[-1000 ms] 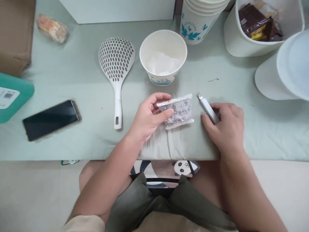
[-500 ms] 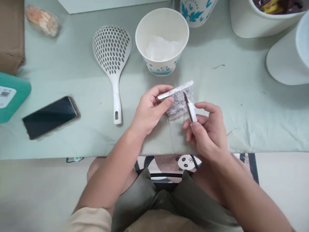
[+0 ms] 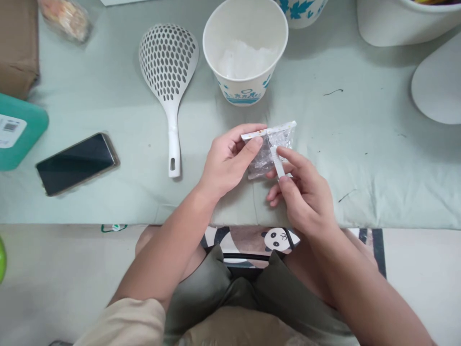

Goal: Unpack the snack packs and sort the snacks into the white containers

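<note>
Between the thumb and fingers of my left hand [image 3: 232, 156] is a small clear plastic bag [image 3: 261, 161] with a white patterned strip along its top edge. My right hand [image 3: 306, 187] grips a white-handled utility knife [image 3: 278, 163], its index finger laid near the front end. The knife's front end is against or just over the bag, and its dark blade is hardly visible now. Beyond the hands stands a white paper tub [image 3: 248, 91] with blue print, holding translucent white plastic. A white slotted skimmer [image 3: 173, 125] lies left of the tub.
On the left are a phone [image 3: 77, 163], a teal box [image 3: 21, 129], a brown cardboard box [image 3: 18, 48] and a wrapped snack [image 3: 66, 19]. A second printed cup [image 3: 302, 14] and two white containers stand at the back right, one a white bin [image 3: 403, 24].
The knife has moved toward the bag and its blade, plain before, is now mostly out of sight. My right index finger has come down onto the knife. The camera view has shifted slightly.
</note>
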Available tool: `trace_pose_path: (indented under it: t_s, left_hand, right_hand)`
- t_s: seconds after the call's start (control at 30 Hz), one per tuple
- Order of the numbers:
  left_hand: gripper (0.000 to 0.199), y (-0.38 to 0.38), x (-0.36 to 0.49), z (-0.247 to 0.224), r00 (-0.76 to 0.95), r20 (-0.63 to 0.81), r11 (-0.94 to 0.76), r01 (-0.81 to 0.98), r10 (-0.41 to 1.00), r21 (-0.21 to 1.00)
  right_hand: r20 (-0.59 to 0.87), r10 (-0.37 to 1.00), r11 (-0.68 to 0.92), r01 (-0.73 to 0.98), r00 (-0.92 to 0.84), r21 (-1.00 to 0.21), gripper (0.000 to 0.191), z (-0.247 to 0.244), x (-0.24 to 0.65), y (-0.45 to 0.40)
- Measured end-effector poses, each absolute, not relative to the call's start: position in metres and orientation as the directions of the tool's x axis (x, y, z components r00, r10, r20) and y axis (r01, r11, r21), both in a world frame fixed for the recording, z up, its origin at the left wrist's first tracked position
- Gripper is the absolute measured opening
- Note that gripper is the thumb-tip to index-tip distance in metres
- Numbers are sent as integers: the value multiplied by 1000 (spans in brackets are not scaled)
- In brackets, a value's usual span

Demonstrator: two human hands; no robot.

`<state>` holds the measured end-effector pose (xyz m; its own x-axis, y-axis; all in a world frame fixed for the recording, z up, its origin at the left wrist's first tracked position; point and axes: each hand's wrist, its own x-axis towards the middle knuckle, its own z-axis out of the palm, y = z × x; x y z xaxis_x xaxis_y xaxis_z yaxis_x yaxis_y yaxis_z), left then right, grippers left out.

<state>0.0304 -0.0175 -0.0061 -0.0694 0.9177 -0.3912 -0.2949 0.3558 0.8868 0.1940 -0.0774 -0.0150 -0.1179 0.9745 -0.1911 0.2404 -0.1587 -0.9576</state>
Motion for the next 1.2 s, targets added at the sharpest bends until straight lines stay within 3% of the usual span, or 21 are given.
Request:
trace_pose_path:
  t_s: [0.07,0.2,0.3,0.77,1.03,1.2]
  left_hand:
    - [20,-16,30,-11,-79,-360,322,-304,929,897]
    - [26,-12,26,-26,26,-116,119,-194,993,974]
    - [30,-11,25,-34,21,-54,57,-165,998,985]
    - [21,-9,28,-30,-57,-199,166,-361,978,918]
    - [24,-5,26,-16,-74,-337,264,-475,939,839]
    - [36,-5,22,-17,-26,-312,259,-493,950,830]
  right_hand:
    - [-174,976,-148,191,-128,-970,43,-16,195,-76]
    - [-111,976,-91,113,-188,-989,45,-21,198,-72]
    - [-86,971,-68,89,-222,-994,44,-22,201,-69]
    - [-30,965,12,157,-262,-988,48,-22,200,-67]
    - [-50,958,22,244,-281,-969,48,-22,200,-68]
    - [-75,957,0,262,-279,-965,49,-21,200,-68]
